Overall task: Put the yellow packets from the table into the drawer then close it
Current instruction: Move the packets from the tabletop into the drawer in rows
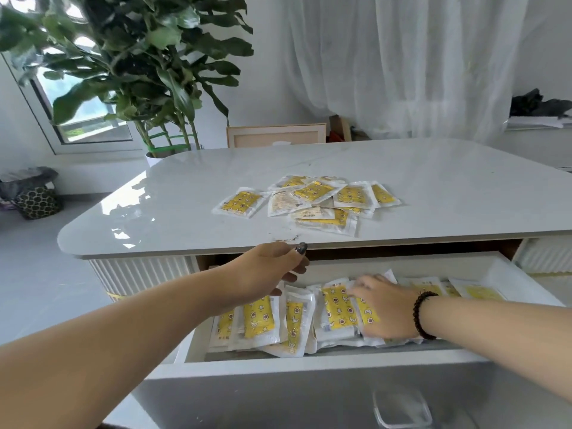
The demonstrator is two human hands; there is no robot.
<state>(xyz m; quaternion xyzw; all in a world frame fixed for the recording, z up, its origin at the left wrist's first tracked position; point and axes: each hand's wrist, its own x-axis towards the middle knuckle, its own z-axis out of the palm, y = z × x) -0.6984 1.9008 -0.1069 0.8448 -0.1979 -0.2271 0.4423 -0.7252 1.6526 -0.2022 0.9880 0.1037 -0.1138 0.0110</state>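
Head view: drawer [340, 359] open, packets [258, 317] inside; hands apart, right hand [383, 308] flat on packets.

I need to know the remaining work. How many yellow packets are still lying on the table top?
About 8 yellow packets on the table: one apart at the left, the others in an overlapping pile to its right. Some may be hidden underneath.

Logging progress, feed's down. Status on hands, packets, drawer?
Left hand open above drawer; right hand flat on packets in drawer. Packets on table remain. Nothing blocking.
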